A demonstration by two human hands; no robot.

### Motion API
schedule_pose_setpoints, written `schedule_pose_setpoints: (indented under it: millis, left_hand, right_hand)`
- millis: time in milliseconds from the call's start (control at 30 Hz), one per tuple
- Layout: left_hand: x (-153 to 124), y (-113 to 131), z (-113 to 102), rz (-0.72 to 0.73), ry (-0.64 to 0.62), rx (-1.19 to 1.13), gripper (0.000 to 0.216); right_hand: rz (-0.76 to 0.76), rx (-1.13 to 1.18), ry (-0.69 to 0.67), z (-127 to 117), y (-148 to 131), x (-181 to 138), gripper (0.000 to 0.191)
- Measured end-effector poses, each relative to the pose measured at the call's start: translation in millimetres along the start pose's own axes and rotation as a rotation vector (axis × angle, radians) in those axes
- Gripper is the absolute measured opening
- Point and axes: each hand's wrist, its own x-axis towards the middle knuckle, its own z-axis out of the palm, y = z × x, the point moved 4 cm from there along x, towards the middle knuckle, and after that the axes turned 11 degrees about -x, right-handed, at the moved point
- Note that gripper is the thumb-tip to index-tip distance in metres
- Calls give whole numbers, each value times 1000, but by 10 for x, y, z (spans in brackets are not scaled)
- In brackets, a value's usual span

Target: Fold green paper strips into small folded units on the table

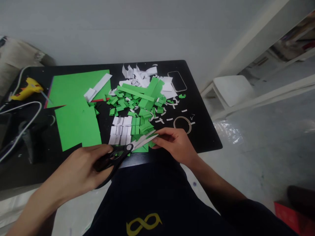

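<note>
My left hand (80, 168) is wrapped round the black handles of a pair of scissors (129, 147). The blades point right and stand slightly apart, their tips close to the fingers of my right hand (176, 142). Between that hand's thumb and fingertips is a small piece of green paper (151, 144), partly hidden by the fingers and blades. Just beyond the scissors lie folded white paper pieces (120, 131) in rows, with folded green pieces (136, 126) beside them. A heap of cut green bits (121, 103) spreads farther back, topped by longer green strips (137, 93).
Large green sheets (78, 124) cover the table's left part, a folded white strip (100, 86) on them. A yellow glue gun (29, 89) and white cable (31, 126) lie at far left. White scraps (140, 75), a phone case outline (177, 81) and a tape ring (182, 124) are right of centre.
</note>
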Motion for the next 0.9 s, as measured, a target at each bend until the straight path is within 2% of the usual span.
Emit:
schedule_pose_setpoints:
  millis: [367,900]
  left_hand:
    - [26,-12,12,-66,-64,-24,18]
    - [-45,-89,75,-76,-67,-41,18]
  right_hand:
    - [-52,-90,-40,14,-31,-4,14]
    - [-38,-115,-51,-2,-16,2,13]
